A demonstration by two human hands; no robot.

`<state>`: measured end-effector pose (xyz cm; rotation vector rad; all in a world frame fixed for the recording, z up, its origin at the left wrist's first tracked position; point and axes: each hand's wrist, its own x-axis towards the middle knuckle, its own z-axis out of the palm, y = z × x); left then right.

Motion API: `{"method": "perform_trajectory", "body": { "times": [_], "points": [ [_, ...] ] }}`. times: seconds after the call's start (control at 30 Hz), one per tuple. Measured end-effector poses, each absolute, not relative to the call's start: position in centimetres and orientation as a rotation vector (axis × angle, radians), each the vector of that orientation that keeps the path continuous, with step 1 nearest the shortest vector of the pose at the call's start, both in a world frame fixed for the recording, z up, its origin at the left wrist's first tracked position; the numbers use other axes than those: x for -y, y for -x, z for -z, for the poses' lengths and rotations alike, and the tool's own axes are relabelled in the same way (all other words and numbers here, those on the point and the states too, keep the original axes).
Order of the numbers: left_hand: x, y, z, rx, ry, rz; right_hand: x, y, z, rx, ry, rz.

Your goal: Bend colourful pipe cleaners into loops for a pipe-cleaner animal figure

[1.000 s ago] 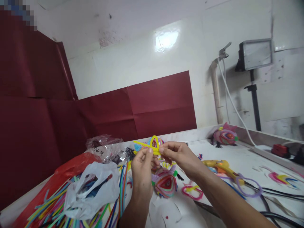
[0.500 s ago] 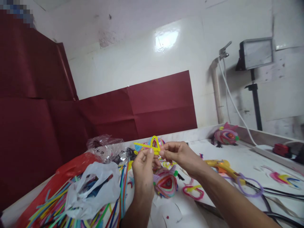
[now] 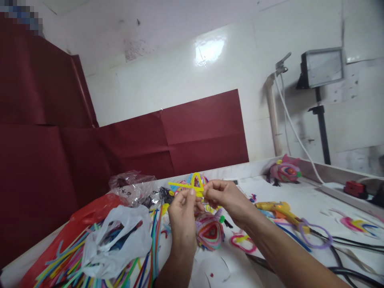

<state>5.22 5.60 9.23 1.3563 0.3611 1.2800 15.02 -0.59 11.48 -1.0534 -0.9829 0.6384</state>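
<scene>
left hand (image 3: 183, 218): thumb and fingers pinching the yellow fuzzy pipe cleaner (image 3: 180, 185). right hand (image 3: 226, 198): fingertips closed on its other side. piece held above the white table (image 3: 315, 200), 1 triangular loop up, 1 straight end out left. step, judged: bending/shaping; a further bend calls for a firm left pinch and small right-finger turns.

containers, near to far: crumpled white plastic bag (image 3: 132, 228), dark blue material in its opening; red plastic bag (image 3: 96, 206), multicoloured pipe cleaners (image 3: 72, 256) over it; clear plastic bag (image 3: 133, 186), contents: cannot tell.
</scene>
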Motion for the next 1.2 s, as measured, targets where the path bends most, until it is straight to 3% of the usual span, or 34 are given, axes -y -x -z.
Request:
{"method": "perform_trajectory", "body": {
  "times": [0.33, 0.93, 1.2],
  "points": [
    [-5.5, -5.0, -9.8, -0.325, -1.278, -1.266, 1.1, -16.3, -11.4, 1.154, 0.881, -0.734],
    [-5.4, -4.9, -9.9, -0.341, -1.305, -1.253, 0.9, -17.5, -10.8, 1.452, 0.91, -0.219],
    [-5.2, -4.8, -10.0, -0.339, -1.335, -1.241, 0.8, -17.5, -10.7, 1.353, 0.917, -0.357]
  ]
}}
